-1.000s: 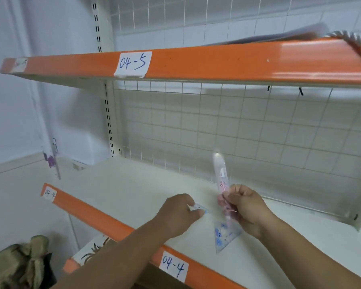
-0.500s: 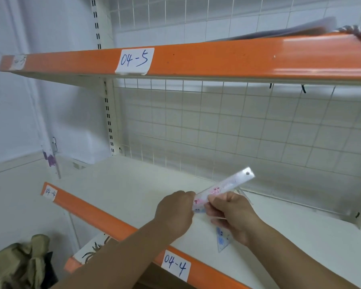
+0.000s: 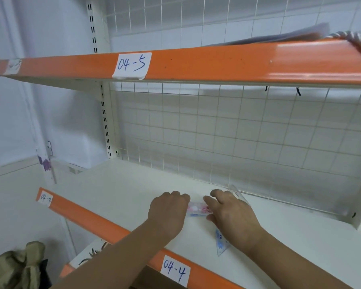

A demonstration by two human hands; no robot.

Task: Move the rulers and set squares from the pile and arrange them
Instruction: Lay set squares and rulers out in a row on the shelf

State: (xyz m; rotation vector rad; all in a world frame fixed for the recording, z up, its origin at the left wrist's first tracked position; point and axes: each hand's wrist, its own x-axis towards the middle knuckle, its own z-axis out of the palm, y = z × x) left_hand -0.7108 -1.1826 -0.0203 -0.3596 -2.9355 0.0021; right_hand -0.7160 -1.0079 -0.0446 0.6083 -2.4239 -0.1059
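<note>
Only a short piece of the ruler (image 3: 196,208) shows; the hands cover both ends. The left hand (image 3: 168,209) hides its own fingertips and the right hand (image 3: 229,215) covers most of the set square (image 3: 222,246), so neither grip is clear. The picture's edge cuts off the bag (image 3: 13,265).
</note>
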